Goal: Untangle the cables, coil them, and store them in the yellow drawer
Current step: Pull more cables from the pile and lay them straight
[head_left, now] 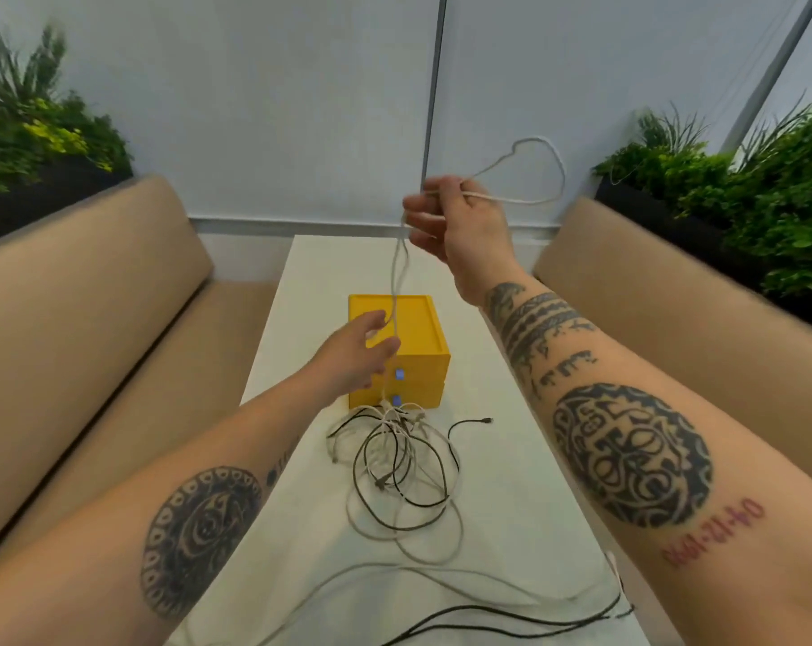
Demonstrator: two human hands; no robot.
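Note:
My right hand is raised high above the table and grips a white cable, which loops in the air to the right of the hand. From the hand the cable hangs down in two strands past my left hand. That hand hovers in front of the yellow drawer unit, with its fingers lightly curled beside the hanging strands. A tangle of black and white cables lies on the white table just in front of the drawers. Both drawers look closed.
More black and white cable runs trail across the near end of the table. Tan cushioned benches flank the table on both sides. Green plants stand behind each bench, and a pale wall closes the far end.

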